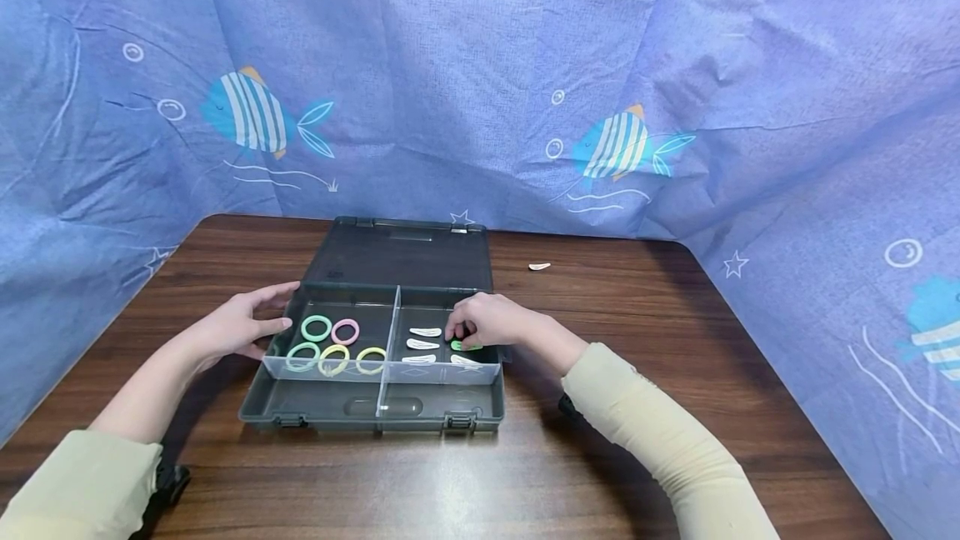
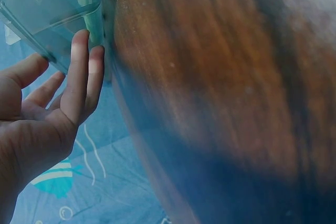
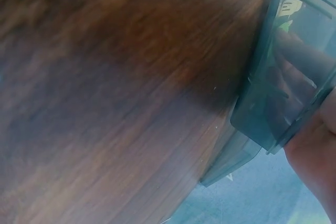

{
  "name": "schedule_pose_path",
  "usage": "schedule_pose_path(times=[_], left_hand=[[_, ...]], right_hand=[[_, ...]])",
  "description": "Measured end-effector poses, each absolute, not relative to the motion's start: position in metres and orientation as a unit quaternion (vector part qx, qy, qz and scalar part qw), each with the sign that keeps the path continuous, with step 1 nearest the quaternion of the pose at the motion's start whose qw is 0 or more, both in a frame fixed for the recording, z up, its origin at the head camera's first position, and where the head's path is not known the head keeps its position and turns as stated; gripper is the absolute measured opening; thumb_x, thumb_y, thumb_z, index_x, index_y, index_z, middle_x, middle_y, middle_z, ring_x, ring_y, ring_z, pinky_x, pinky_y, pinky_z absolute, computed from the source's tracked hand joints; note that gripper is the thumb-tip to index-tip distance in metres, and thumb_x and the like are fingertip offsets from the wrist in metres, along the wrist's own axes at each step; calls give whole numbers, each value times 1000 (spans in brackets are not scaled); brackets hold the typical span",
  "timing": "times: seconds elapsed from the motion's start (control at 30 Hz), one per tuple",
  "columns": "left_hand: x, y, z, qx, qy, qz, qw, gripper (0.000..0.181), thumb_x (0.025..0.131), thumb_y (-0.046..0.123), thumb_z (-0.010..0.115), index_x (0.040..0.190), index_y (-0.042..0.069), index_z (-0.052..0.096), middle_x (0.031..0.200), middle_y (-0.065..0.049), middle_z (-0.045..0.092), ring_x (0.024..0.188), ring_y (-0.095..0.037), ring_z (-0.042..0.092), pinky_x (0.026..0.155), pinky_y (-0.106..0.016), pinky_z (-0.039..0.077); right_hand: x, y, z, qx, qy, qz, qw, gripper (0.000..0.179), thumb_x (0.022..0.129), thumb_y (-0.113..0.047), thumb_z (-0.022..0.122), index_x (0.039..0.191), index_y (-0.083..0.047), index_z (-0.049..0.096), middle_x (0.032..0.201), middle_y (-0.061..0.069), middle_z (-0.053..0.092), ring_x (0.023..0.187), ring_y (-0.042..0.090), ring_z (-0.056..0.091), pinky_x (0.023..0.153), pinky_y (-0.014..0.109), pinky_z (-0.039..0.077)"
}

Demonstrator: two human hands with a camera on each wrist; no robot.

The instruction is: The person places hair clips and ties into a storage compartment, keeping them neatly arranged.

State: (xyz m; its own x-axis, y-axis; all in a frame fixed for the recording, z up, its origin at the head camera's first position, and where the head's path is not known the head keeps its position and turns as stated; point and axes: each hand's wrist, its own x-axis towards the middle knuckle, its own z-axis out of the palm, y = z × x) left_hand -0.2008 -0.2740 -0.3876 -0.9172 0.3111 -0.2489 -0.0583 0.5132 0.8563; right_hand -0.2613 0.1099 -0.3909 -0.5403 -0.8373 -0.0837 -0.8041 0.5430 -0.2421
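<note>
A dark see-through box point(image 1: 322, 415) lies with its lid folded back. My left hand point(image 1: 232, 323) rests against its left wall, fingers straight and spread; the left wrist view shows this hand point(image 2: 58, 98) at the wall. Reaching into the right compartment, my right hand point(image 1: 491, 321) pinches a green hair clip point(image 1: 467, 346) near the floor. Through the wall, the right wrist view shows the fingers point(image 3: 302, 59) at the clip point(image 3: 285, 26). White hair clips point(image 1: 422, 344) lie beside it. In the left compartment are several hair ties: green point(image 1: 316, 327), pink point(image 1: 346, 331) and yellow point(image 1: 371, 361).
One white hair clip point(image 1: 539, 267) lies on the wooden table point(image 1: 615, 315), right of the open lid point(image 1: 408, 257). A clear divider point(image 1: 393, 323) parts the compartments. Behind the table hangs a blue cloth point(image 1: 465, 90) with fish on it.
</note>
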Motion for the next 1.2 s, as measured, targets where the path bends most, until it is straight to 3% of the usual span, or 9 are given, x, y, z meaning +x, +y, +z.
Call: schedule_pose_path(times=[0.4,0.73,0.97,1.2], left_hand=[[-200,-273,-387,74,850,486,191,69,97,17,54,152,6,13,142,-34,22,114,-42,50,71,-41,57],[-200,-273,-386,72,848,488,192,69,97,16,54,152,6,13,142,-34,23,113,-40,52,71,-41,57],[-200,-274,-385,77,852,483,189,70,97,17,54,152,6,13,143,-34,22,114,-42,51,70,-40,57],[-200,-274,-385,80,850,484,193,70,97,16,54,152,5,12,143,-35,20,114,-42,51,71,-41,57]], right_hand=[[-263,115,-383,-532,824,-164,102,16,81,-8,73,97,-10,71,85,-1,65,70,1,52,63,14,45],[-263,128,-363,-536,818,-197,68,17,81,-4,73,98,-5,71,86,5,65,74,10,57,67,25,51],[-268,143,-350,-502,839,-207,45,16,81,-7,73,97,-9,72,87,4,66,74,8,58,66,24,51],[-276,160,-341,-473,855,-213,4,16,80,-7,73,96,-6,71,85,3,67,75,10,62,67,31,54]])
